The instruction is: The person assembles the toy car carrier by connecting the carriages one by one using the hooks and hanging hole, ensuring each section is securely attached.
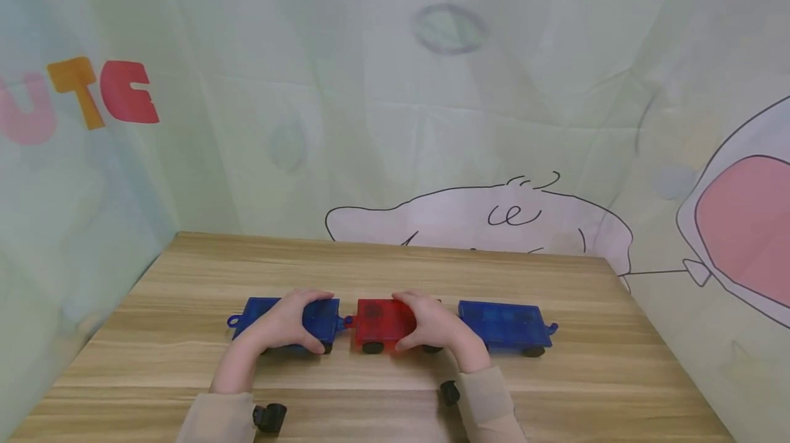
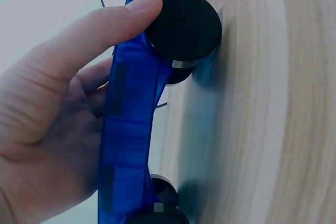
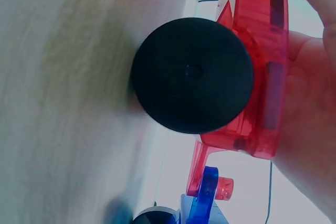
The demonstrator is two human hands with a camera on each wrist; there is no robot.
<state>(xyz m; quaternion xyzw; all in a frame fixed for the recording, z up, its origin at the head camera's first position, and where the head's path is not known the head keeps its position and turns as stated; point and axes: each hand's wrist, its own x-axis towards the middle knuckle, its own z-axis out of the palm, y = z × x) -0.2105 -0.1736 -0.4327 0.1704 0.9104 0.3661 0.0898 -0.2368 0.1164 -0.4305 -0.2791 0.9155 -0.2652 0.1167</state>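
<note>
On the table stands a row of three translucent toy train cars with black wheels. My left hand (image 1: pixel 282 321) grips the left blue car (image 1: pixel 324 314) across its long sides, thumb near a front wheel (image 2: pixel 185 27). The red car (image 1: pixel 378 318) in the middle is held by my right hand (image 1: pixel 437 325), its thumb and fingers on opposite sides. Between these two cars the blue and red couplings (image 1: pixel 347 322) meet. In the right wrist view, a red hook (image 3: pixel 224 187) overlaps a blue ring (image 3: pixel 203 195) from the right blue car (image 1: pixel 503 326); whether they are linked I cannot tell.
The wood-grain table (image 1: pixel 395 395) carries all the cars. A printed cloth (image 1: pixel 370 86) hangs behind and beside it. Black wrist cameras (image 1: pixel 269 417) sit by both sleeves. A blue hook (image 1: pixel 552 328) sticks out from the row's right end, a ring (image 1: pixel 232 321) from its left.
</note>
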